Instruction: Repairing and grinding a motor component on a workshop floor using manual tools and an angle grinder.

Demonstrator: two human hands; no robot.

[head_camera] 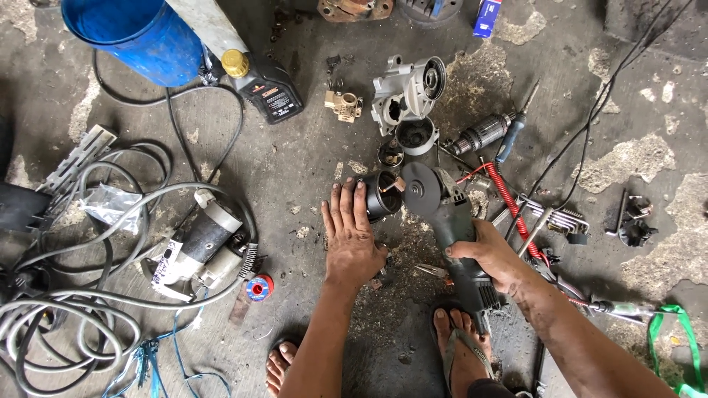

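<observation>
The right hand (493, 258) is wrapped tight round the body of a dark green angle grinder (450, 228) — its grey disc sits against a black cylindrical metal housing (380, 194) on the stained concrete floor (295, 155). The left hand (351, 234) lies flat beside the housing, fingers straight and close together, fingertips touching it.

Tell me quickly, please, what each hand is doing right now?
Left hand: open, fingers spread flat on the floor, fingertips by the black cylindrical part.
Right hand: closed around the angle grinder, its disc near that part.
</observation>
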